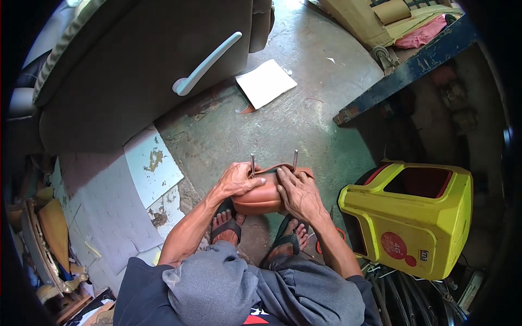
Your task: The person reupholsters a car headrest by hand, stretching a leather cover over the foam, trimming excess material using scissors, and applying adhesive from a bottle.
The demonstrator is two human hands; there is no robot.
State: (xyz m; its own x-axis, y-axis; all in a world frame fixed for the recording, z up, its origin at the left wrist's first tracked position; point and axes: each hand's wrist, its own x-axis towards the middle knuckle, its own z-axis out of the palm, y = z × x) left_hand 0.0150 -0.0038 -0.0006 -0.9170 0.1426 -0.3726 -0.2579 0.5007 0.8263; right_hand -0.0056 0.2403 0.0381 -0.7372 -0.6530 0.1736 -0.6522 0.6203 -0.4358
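Observation:
A brown leather-like headrest (255,198) with two upright metal posts (295,158) is held low between my feet, its cover edge standing up along the top. My left hand (237,179) grips its left end beside the left post, thumb over the top. My right hand (293,193) holds the right part, fingers curled onto the cover just below the right post. Part of an orange-handled tool (340,233) shows on the floor right of my right foot; what it is I cannot tell.
A dark seat (141,65) with a pale handle fills the upper left. A white sheet (266,83) lies ahead on the concrete floor. At right are a blue metal beam (402,70), cardboard (359,22) and a yellow plastic box (418,223). Scraps (54,233) pile at left.

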